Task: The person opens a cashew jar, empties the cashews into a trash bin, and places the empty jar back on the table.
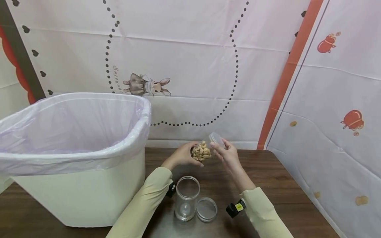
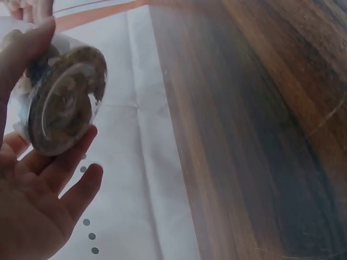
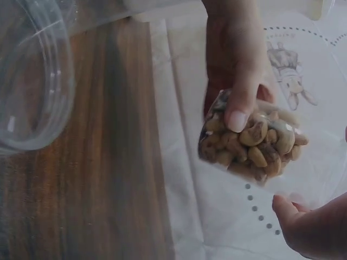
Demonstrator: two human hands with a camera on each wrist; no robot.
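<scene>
My left hand (image 1: 182, 155) grips a small clear jar of cashews (image 1: 201, 152) above the table, its thumb and fingers around the side. In the left wrist view the jar's round base (image 2: 68, 103) faces the camera, so the jar is tipped over sideways. Cashews (image 3: 260, 146) show through the clear wall in the right wrist view. Close to the jar's right, my right hand (image 1: 228, 157) pinches a clear round lid (image 1: 216, 139), held apart from the jar. Below both hands, a taller clear jar (image 1: 187, 201) stands uncovered, with another clear lid (image 1: 206, 210) lying beside it.
A large white bin (image 1: 89, 195) with a pale purple liner (image 1: 119, 142) stands on the left, close to my left forearm. The dark wooden table (image 1: 268, 185) meets a printed cloth backdrop (image 1: 184, 59) at its back edge and another cloth at the right.
</scene>
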